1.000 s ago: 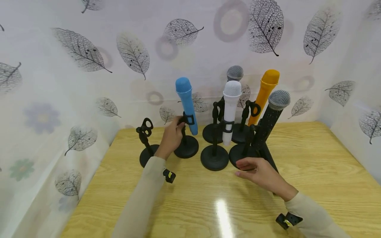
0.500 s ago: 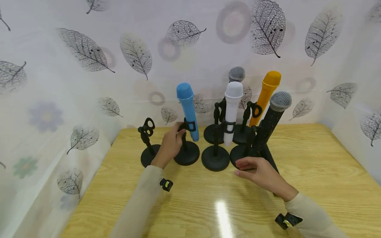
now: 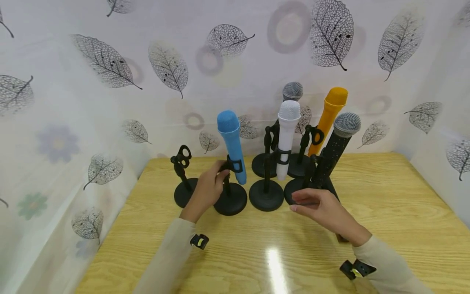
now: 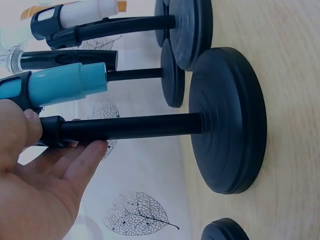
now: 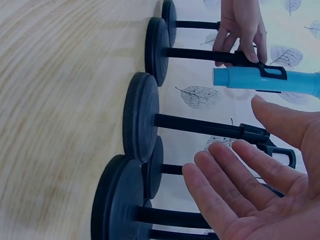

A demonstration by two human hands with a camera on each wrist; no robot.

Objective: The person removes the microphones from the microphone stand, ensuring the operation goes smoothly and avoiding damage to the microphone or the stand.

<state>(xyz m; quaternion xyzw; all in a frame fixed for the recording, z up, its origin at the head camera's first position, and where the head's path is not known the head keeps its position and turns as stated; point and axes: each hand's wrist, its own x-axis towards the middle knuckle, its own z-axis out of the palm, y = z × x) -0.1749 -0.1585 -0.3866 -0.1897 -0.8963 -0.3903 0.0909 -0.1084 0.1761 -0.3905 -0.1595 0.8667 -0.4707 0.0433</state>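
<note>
My left hand (image 3: 207,185) grips the upper part of a black desktop microphone stand (image 3: 230,200), thumb and fingers round its pole just below the clip. A blue microphone (image 3: 231,139) leans in that clip. In the left wrist view the round base (image 4: 227,120) sits on or close over the wood. My right hand (image 3: 327,208) holds nothing; its fingers are loosely bent in front of the stand with the black speckled microphone (image 3: 332,153). The right wrist view shows the same palm (image 5: 265,210) beside the stand poles.
To the left is a microphone stand with an unfilled clip (image 3: 180,159). A white microphone (image 3: 288,130) stands right of the blue one. Behind are an orange microphone (image 3: 328,118) and a grey-headed one (image 3: 292,90). A dark bar (image 3: 342,238) shows under the right hand. Patterned cloth backs the table.
My left hand has drawn the stand with the blue microphone toward me, bringing its base in front of the row's earlier line. The right hand has barely moved.
</note>
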